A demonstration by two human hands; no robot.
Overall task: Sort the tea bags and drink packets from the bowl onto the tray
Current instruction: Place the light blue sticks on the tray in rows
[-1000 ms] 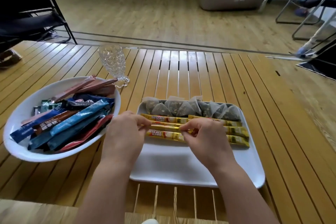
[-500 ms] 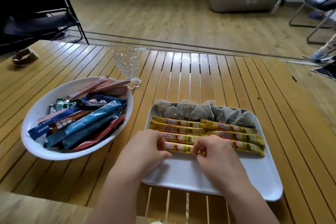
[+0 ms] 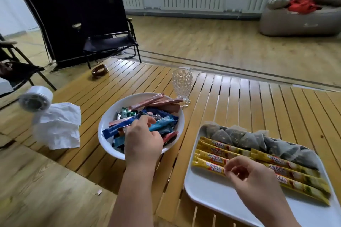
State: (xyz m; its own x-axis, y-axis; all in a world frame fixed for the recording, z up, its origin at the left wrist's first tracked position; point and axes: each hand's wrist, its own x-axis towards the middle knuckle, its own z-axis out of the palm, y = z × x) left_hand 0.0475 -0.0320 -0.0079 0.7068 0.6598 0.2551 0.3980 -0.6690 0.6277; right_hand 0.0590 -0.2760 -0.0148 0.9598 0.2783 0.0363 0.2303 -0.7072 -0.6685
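While the left hand [image 3: 142,140] reaches into the white bowl [image 3: 108,145], its fingers [image 3: 147,120] curled down among the blue packets [image 3: 162,123], the step in hand looks like picking the next kind of packet to sort; whether those fingers already pinch one I cannot tell, since the back of the hand hides the tips; the right hand [image 3: 251,177] rests over the white tray [image 3: 212,195], its fingers loosely curled with thumb and forefinger meeting at the nearest yellow coffee stick [image 3: 208,166], seemingly steadying it, though a firm pinch is not plain.

On the tray a row of tea bags [image 3: 239,138] lies along the far side, with the yellow sticks in rows just beside them toward the person; the bowl holds blue, green, red and brown packets [image 3: 156,99] in a loose heap.

Next, I judge, one packet must be drawn free of the heap without dragging its neighbours over the rim, then carried right to the bare near strip of the tray; that strip is the open room left; the glass goblet [image 3: 181,84] stands touching or just beside the bowl's far rim, and a wide sweep could knock it; the tray's near corner lies close to the edge of the bench [image 3: 239,101], so a push there risks tipping it; the crumpled paper [image 3: 59,131] and tape roll [image 3: 35,97] lie well apart to the left.
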